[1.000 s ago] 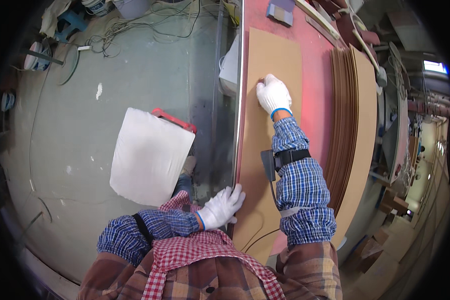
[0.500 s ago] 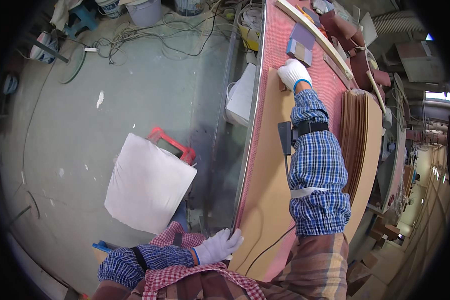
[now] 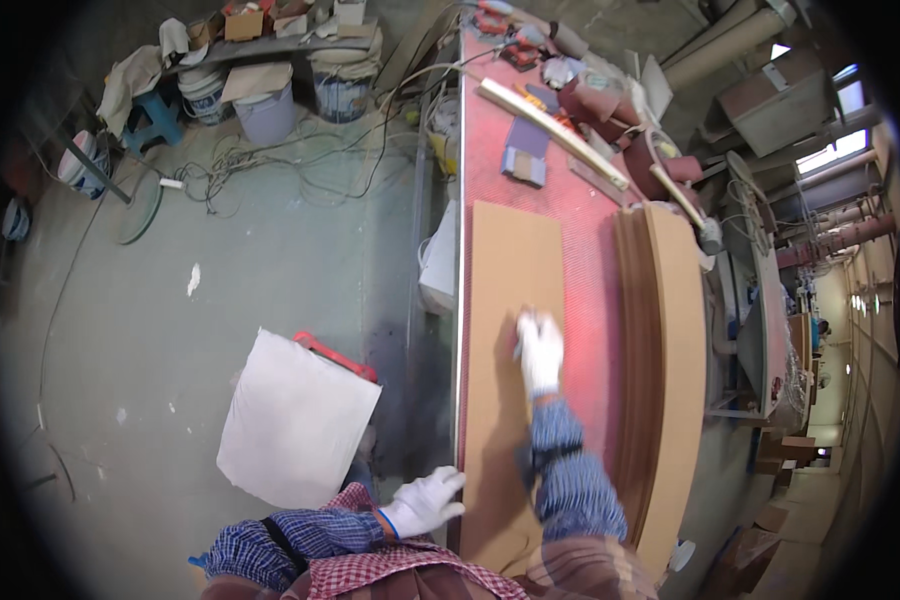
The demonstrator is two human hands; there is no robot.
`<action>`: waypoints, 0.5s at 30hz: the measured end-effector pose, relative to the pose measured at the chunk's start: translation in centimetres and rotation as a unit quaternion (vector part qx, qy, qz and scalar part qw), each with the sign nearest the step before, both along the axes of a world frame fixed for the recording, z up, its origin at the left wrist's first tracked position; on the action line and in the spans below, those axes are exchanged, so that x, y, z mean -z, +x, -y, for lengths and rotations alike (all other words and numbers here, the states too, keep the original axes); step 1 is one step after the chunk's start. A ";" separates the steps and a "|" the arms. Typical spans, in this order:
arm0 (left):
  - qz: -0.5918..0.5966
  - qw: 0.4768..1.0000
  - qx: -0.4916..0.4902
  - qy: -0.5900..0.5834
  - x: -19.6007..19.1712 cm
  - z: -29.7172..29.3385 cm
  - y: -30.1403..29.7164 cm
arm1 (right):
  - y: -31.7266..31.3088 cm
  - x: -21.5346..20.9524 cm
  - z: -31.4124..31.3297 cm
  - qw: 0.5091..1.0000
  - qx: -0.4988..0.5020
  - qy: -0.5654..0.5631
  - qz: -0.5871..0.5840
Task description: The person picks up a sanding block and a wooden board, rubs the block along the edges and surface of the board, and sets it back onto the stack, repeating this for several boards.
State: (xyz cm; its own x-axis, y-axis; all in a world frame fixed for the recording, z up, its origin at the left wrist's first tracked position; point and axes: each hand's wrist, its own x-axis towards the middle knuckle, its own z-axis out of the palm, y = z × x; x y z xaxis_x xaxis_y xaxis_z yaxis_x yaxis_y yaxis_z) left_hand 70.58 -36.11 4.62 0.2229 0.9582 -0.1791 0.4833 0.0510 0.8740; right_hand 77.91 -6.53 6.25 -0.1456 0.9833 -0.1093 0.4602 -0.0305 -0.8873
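A long tan board (image 3: pixel 515 260) lies flat along the left side of the table. My right hand (image 3: pixel 540 355), in a white glove, is closed and pressed down on the middle of the board. A bit of reddish-brown material, which looks like sandpaper, shows at its fingertips; most of it is hidden under the hand. Motion blurs the right forearm. My left hand (image 3: pixel 428 502), also gloved in white, rests at the near left edge of the board with its fingers stretched out, holding nothing.
A stack of brown boards (image 3: pixel 660 380) stands to the right on the red mesh table top (image 3: pixel 590 290). Farther off lie a pale wooden strip (image 3: pixel 555 133), a purple block (image 3: pixel 525 155) and reddish-brown sheets (image 3: pixel 610 105). A cloth-covered stool (image 3: pixel 300 420) is on the floor at left.
My right hand has come back from the board's far end to its middle. The left hand stays by the near edge. The view has shifted, showing more of the far end.
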 end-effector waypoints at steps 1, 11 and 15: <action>-0.026 0.994 -0.049 -0.096 -0.1 -0.1 -0.5 | 3.2 0.9 3.6 0.998 0.019 -0.018 0.063; 0.103 0.951 -0.073 -0.281 1.2 -4.2 0.2 | 21.2 1.3 27.4 0.932 0.115 0.072 0.335; 0.126 0.939 -0.077 -0.310 1.3 -5.1 0.2 | 21.0 1.7 27.9 0.927 0.180 0.048 0.327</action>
